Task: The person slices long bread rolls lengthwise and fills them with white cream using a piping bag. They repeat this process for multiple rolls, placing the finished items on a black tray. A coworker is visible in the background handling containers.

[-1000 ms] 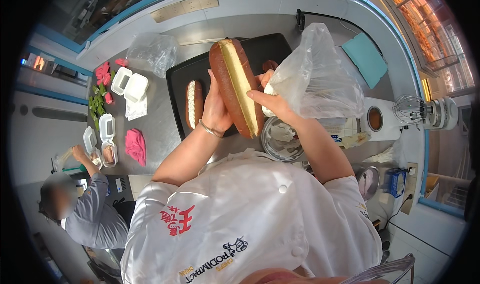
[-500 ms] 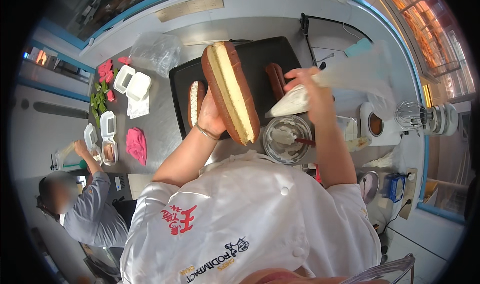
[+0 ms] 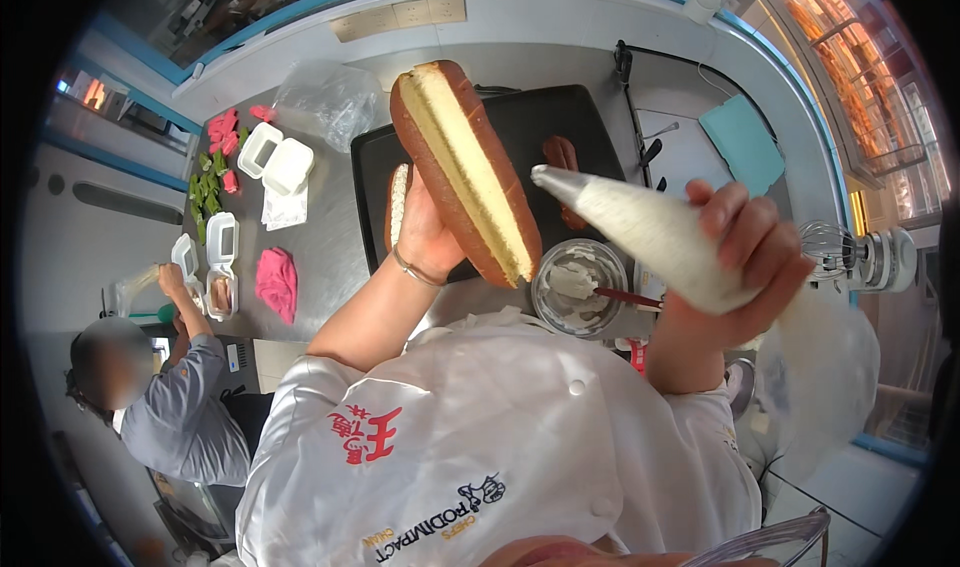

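My left hand [image 3: 432,229] holds up a long brown bread roll [image 3: 470,172], split lengthwise so that its pale yellow crumb faces up. Wrapped around a piping bag [image 3: 650,229] full of whitish cream is my right hand [image 3: 745,252]. The bag's metal nozzle points left, a little to the right of the roll and apart from it. Below the roll lies a black tray [image 3: 520,117]. A cream-filled roll [image 3: 396,207] is on the tray's left side, partly hidden by my left hand. Another brown roll [image 3: 562,157] rests on the right, partly behind the nozzle.
A glass bowl [image 3: 575,307] with cream and a red-handled spatula stands before the tray. Foam boxes [image 3: 288,167], a pink cloth [image 3: 276,285] and a clear plastic bag [image 3: 335,102] occupy the left counter. A co-worker [image 3: 185,407] stands at far left. A mixer whisk [image 3: 830,249] is at right.
My right hand has shifted right and regripped the piping bag around its full part. The nozzle now sits higher and points left, and the bag's loose end hangs down at the right.
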Demonstrator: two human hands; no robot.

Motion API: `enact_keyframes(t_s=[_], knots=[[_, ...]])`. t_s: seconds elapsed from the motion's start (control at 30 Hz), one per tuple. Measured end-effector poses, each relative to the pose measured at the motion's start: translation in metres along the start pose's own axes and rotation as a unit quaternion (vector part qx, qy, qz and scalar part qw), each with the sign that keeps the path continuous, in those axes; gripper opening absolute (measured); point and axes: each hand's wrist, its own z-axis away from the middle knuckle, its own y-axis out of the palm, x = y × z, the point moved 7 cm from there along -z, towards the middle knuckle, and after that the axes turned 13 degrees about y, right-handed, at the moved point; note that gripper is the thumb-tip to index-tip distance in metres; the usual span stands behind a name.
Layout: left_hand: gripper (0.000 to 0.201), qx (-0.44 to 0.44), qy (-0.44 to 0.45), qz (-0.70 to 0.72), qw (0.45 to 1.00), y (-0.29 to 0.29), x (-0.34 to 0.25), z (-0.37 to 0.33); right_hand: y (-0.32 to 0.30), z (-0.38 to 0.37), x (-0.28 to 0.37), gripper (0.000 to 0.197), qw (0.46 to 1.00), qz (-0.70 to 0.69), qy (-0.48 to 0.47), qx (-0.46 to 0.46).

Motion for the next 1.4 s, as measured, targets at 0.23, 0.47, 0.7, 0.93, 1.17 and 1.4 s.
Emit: enact_keyframes(t_s=[0.23,0.47,0.7,0.93,1.17,1.4], knots=[[0.033,-0.004,0.036,-0.003,0.999,0.019,-0.010,-0.003,0.058,0.024,-0.012,0.044,0.955,0.180,-0.192,0.140],[0.034,0.026,-0.001,0.123,0.992,0.008,0.001,0.001,0.083,0.024,-0.008,0.041,0.937,0.224,-0.123,0.240],[0.037,0.074,0.022,0.112,0.991,0.031,-0.005,0.008,0.063,0.013,0.008,0.042,0.947,0.118,-0.238,0.181],[0.045,0.133,-0.019,0.191,0.972,0.049,0.008,0.005,0.081,-0.011,-0.006,0.049,0.935,0.213,-0.246,0.138],[0.053,0.094,-0.024,0.117,0.988,0.035,0.011,0.012,0.089,-0.022,-0.010,0.050,0.925,0.237,-0.261,0.140],[0.058,0.057,-0.055,0.152,0.985,0.036,0.015,0.014,0.093,-0.026,-0.010,0.051,0.920,0.253,-0.271,0.127]])
